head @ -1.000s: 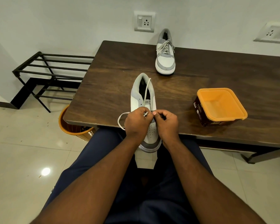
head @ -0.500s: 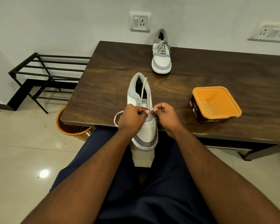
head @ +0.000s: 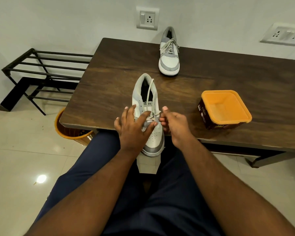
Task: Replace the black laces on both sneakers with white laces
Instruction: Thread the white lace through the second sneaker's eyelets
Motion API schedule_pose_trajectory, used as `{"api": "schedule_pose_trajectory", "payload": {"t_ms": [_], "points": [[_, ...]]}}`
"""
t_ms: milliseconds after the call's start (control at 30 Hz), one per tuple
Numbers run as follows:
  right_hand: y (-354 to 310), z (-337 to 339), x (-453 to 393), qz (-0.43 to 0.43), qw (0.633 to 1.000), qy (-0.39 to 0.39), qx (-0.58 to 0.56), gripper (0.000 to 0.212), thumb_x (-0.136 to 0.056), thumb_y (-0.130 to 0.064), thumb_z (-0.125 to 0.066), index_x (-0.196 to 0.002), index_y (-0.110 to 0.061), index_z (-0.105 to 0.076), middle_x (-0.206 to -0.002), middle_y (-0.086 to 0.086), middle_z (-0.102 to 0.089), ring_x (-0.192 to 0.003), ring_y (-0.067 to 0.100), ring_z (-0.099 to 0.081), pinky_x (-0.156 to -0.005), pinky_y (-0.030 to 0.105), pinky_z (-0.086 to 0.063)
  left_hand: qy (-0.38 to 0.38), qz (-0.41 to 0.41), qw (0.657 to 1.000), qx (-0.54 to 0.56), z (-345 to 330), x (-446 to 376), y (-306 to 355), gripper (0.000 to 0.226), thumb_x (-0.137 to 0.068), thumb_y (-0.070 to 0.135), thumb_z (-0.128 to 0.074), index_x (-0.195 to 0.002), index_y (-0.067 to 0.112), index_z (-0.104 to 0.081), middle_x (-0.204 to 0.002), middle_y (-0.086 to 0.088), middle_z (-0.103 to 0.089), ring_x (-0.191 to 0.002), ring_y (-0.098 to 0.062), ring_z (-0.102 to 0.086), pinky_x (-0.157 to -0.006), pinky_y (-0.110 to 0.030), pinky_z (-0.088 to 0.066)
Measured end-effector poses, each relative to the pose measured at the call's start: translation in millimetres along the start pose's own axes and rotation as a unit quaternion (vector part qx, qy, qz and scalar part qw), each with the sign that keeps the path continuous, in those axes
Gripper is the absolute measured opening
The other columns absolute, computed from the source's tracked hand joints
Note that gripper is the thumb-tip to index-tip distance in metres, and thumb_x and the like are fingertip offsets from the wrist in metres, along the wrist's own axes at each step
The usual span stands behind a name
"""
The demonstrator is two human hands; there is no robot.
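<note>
A white and grey sneaker [head: 146, 101] lies on the dark wooden table [head: 109, 82], its toe hanging over the near edge. A white lace [head: 150, 92] crosses its lowest eyelets, and one end trails up over the tongue. My left hand [head: 134, 128] rests on the shoe's left side with fingers spread, holding nothing. My right hand [head: 173, 124] is at the shoe's right side, fingers curled on the lace by the lower eyelets, thumb raised. A second sneaker [head: 169, 55], fully laced in white, stands at the table's far edge. No black lace is visible.
A brown tub with an orange lid [head: 226, 108] sits on the table to the right. An orange bin [head: 66, 132] stands under the table's left corner. A black metal rack [head: 41, 72] is on the floor at left. The wall is just behind the table.
My left hand has let go of the lace and spread its fingers over the shoe. My right hand has shifted slightly right, still at the lace.
</note>
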State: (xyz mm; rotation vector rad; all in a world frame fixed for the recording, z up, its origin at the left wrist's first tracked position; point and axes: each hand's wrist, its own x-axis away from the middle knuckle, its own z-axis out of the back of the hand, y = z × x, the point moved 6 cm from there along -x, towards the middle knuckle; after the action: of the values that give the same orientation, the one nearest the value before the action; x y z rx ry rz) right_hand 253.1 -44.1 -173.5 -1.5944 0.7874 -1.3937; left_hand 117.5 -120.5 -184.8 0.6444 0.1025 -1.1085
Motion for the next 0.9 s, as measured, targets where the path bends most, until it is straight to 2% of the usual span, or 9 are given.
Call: {"api": "schedule_pose_trajectory", "payload": {"t_ms": [67,167,300,400,500,567,700,800,900], "points": [[5,-9,1,0.005,1.0,0.001,-0.003,0.016,-0.09,-0.021,-0.068,-0.086,-0.006,-0.068,-0.07,0.003,-0.068,-0.055,0.007,-0.061,-0.052,0.022,-0.051,-0.006,0.0,1.0,0.03,-2,2,-1,0.049,-0.084,0.067,-0.047,-0.121,0.038,-0.06,-0.144,-0.007,-0.049,-0.137,-0.028,-0.04,-0.105,-0.062,-0.021],[7,-19,3,0.002,1.0,0.0,-0.017,0.006,-0.088,-0.007,-0.068,-0.086,-0.001,-0.067,-0.082,0.015,-0.07,-0.068,0.02,-0.066,-0.064,0.032,-0.06,-0.005,0.002,0.999,0.048,-2,3,-3,0.047,-0.084,0.065,-0.047,-0.122,0.039,-0.057,-0.143,-0.007,-0.05,-0.133,-0.026,-0.047,-0.106,-0.062,-0.02],[-9,-15,-3,0.001,0.999,0.013,-0.038,0.013,-0.094,-0.006,-0.058,-0.083,-0.012,-0.064,-0.067,0.002,-0.063,-0.052,0.009,-0.057,-0.047,0.021,-0.048,-0.003,0.007,0.999,0.05,-2,2,-3,0.047,-0.083,0.067,-0.048,-0.121,0.042,-0.056,-0.144,-0.005,-0.049,-0.132,-0.024,-0.047,-0.105,-0.062,-0.019],[-37,-1,-18,0.035,0.997,0.043,0.051,0.018,-0.095,-0.011,-0.057,-0.08,-0.02,-0.063,-0.072,-0.005,-0.059,-0.058,0.007,-0.048,-0.048,0.02,-0.038,-0.007,0.014,0.999,0.05,-1,2,-4,0.048,-0.082,0.068,-0.049,-0.121,0.041,-0.059,-0.144,-0.003,-0.048,-0.133,-0.023,-0.045,-0.106,-0.062,-0.018],[-42,-2,-17,0.033,0.981,-0.014,0.191,0.019,-0.09,-0.023,-0.065,-0.073,-0.016,-0.062,-0.064,-0.002,-0.057,-0.051,0.009,-0.043,-0.04,0.018,-0.032,-0.002,0.012,0.999,0.048,-1,4,-4,0.048,-0.082,0.068,-0.049,-0.121,0.041,-0.06,-0.144,-0.003,-0.049,-0.133,-0.023,-0.045,-0.105,-0.062,-0.018],[-29,-10,-9,-0.01,0.975,-0.062,0.213,0.023,-0.087,-0.03,-0.07,-0.072,-0.013,-0.062,-0.057,-0.002,-0.057,-0.044,0.008,-0.044,-0.038,0.018,-0.033,0.002,0.012,0.999,0.049,-1,3,-3,0.049,-0.082,0.068,-0.049,-0.121,0.041,-0.06,-0.144,-0.003,-0.049,-0.132,-0.024,-0.046,-0.104,-0.062,-0.019],[-17,-25,-6,-0.016,0.994,-0.072,0.083,0.015,-0.09,-0.009,-0.066,-0.076,-0.01,-0.061,-0.049,-0.004,-0.057,-0.039,0.004,-0.047,-0.036,0.015,-0.037,0.006,0.013,0.999,0.042,-1,3,-3,0.046,-0.083,0.067,-0.05,-0.121,0.043,-0.056,-0.143,-0.002,-0.049,-0.132,-0.022,-0.046,-0.104,-0.062,-0.02],[-44,-15,-18,0.035,0.997,-0.03,0.057,0.016,-0.091,-0.01,-0.064,-0.076,-0.015,-0.06,-0.061,-0.002,-0.056,-0.051,0.007,-0.044,-0.041,0.018,-0.035,0.003,0.013,0.999,0.044,0,4,-3,0.044,-0.083,0.065,-0.055,-0.12,0.042,-0.059,-0.143,-0.002,-0.049,-0.134,-0.022,-0.044,-0.104,-0.062,-0.019],[-104,11,-38,0.078,0.989,0.026,-0.123,0.019,-0.092,-0.013,-0.063,-0.075,-0.019,-0.057,-0.055,-0.005,-0.053,-0.048,0.007,-0.043,-0.048,0.021,-0.031,0.0,0.017,0.999,0.035,2,3,-3,0.045,-0.083,0.068,-0.051,-0.119,0.042,-0.061,-0.144,0.0,-0.049,-0.136,-0.024,-0.04,-0.104,-0.062,-0.02]]}}
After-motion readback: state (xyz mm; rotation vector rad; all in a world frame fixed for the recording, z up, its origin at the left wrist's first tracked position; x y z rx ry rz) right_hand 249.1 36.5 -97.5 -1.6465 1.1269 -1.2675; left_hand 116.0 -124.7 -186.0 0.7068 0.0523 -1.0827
